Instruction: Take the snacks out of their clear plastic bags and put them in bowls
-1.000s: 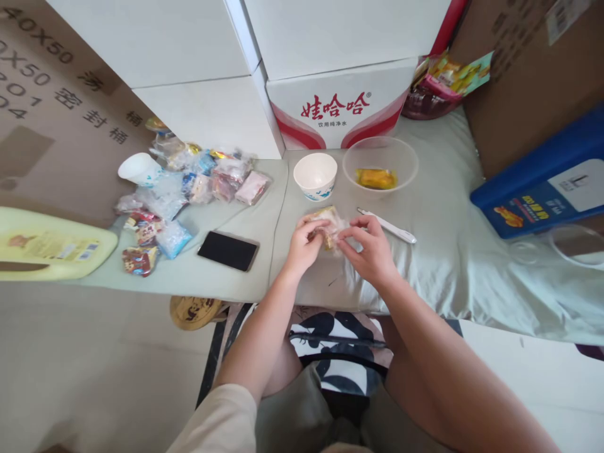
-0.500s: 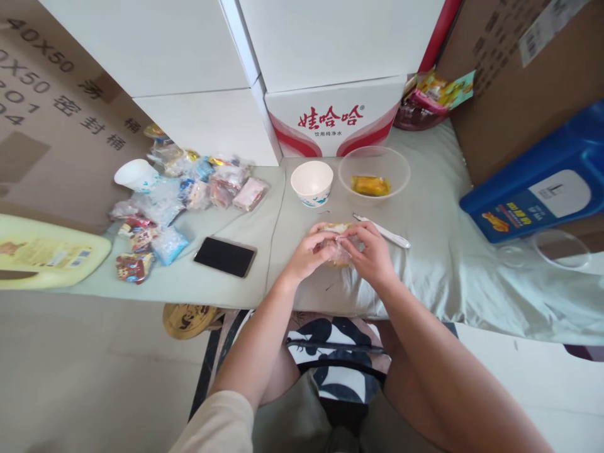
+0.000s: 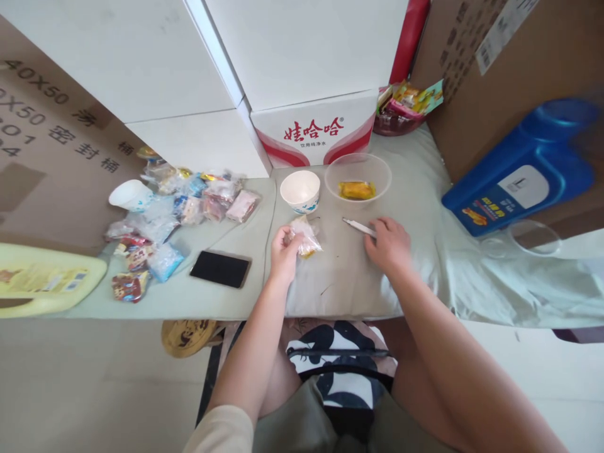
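Note:
My left hand (image 3: 283, 248) pinches a small clear snack packet (image 3: 304, 235) with something yellow-brown inside, just above the grey-green cloth. My right hand (image 3: 389, 244) lies on the cloth to the right, its fingers closed over the end of a white pen-like tool (image 3: 357, 226). Behind them stand a white paper bowl (image 3: 300, 190) and a clear plastic bowl (image 3: 357, 177) that holds a yellow snack (image 3: 357, 189).
A black phone (image 3: 219, 268) lies left of my left hand. Further left are a heap of wrapped snacks (image 3: 189, 198), a tipped paper cup (image 3: 128, 195) and a yellow jug (image 3: 42, 280). White boxes (image 3: 311, 129) line the back. A blue jug (image 3: 519, 170) lies at right.
My right hand let go of the packet and moved right onto the white tool. My left hand keeps the packet alone. The camera view shifted a little.

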The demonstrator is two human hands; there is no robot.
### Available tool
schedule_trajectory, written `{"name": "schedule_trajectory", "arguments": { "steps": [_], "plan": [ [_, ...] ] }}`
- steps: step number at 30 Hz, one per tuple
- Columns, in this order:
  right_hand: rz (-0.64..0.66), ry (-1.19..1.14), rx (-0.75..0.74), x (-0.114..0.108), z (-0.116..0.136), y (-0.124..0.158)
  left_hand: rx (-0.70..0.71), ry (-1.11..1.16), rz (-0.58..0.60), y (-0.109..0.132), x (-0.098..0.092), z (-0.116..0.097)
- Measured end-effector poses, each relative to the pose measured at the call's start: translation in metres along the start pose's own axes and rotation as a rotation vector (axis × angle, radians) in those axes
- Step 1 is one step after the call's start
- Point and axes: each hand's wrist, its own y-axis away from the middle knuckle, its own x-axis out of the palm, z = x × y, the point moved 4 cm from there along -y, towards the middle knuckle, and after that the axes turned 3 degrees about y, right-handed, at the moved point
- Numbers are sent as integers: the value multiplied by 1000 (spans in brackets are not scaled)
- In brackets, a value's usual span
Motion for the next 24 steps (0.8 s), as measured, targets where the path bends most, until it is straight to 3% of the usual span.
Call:
{"name": "schedule_trajectory", "arguments": {
  "steps": [3,5,7,10,13,17,24],
  "plan": [
    [79,0,36,-4,-9,1,35,67,-30,-2,-1,-4],
    [68,-144,85,-12,-5,6,58,100,-40,-3,0,-5],
    [100,-443,117,-16,9,17,61,114,-55,-3,1,-2],
    [296,-906,62,-10,44,37,35,94,-32,0,8,4],
    [437,-1087,31,3,69,44,-18,63,84,8,18,9],
    [398,-1052,90,10,70,32,-27,18,162,13,20,7],
    [361,-608,-25,2,65,33,12,57,25,6,11,1]
  ]
}}
